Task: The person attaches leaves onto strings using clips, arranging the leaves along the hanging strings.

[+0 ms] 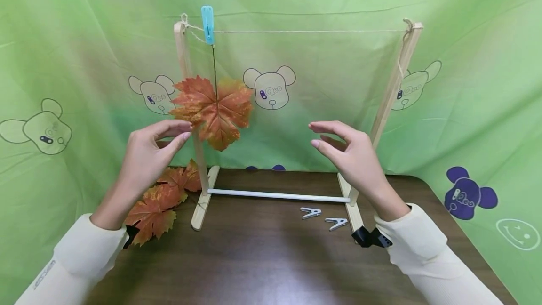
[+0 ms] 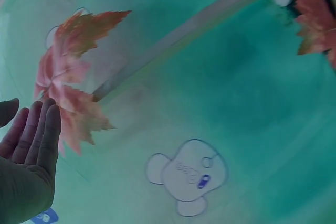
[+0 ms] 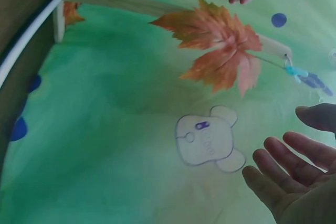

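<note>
An orange maple-like leaf (image 1: 218,112) hangs by its dark stem from a blue clothespin (image 1: 207,25), clipped on the string (image 1: 305,31) near the left post. My left hand (image 1: 148,154) is raised beside the leaf, its fingertips overlapping the leaf's lower left edge in the head view; it grips nothing. Fingers of that hand (image 2: 31,150) look straight in the left wrist view. On the other side, my right hand (image 1: 351,149) is held up in front of the right post, fingers relaxed and holding nothing, as the right wrist view (image 3: 294,171) also shows.
A wooden frame with a left post (image 1: 182,55), a right post (image 1: 395,86) and a white crossbar (image 1: 279,196) stands on the brown table (image 1: 254,258). More orange leaves (image 1: 154,211) lie at the left. Two grey clothespins (image 1: 311,212) lie near the right foot. Green printed cloth surrounds the table.
</note>
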### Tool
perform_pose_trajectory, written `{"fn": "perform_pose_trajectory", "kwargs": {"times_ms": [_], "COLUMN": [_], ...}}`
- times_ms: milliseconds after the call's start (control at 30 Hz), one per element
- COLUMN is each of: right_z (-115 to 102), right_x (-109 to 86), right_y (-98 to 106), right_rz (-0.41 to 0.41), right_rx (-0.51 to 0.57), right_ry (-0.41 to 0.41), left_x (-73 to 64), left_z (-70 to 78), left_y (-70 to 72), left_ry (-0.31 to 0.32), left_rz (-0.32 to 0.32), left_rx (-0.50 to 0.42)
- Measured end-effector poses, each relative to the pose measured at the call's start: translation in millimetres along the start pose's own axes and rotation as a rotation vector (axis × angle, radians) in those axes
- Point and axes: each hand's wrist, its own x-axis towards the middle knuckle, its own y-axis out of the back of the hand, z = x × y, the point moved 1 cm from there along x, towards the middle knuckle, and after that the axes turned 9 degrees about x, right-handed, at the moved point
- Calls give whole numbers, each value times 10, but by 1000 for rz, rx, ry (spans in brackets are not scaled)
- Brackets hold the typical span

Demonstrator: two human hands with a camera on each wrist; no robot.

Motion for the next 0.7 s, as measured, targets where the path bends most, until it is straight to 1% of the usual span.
{"fn": "perform_pose_trajectory", "kwargs": {"times_ms": [167, 233, 467, 700], "right_z": [122, 162, 302, 413], "right_x": [-158, -218, -379, -515], "right_y": [90, 124, 242, 331], "right_rz": [2, 5, 5, 13], "right_rx": [-27, -48, -127, -157], "right_ry": [-26, -41, -72, -82], "left_x": [-148, -205, -363, -490], "left_z": [-164, -228, -400, -542], "left_y": [-56, -88, -163, -182], "left_ry": [12, 17, 40, 73], "left_rz": [-44, -66, -126, -183], "left_rx": [67, 79, 99, 102]}}
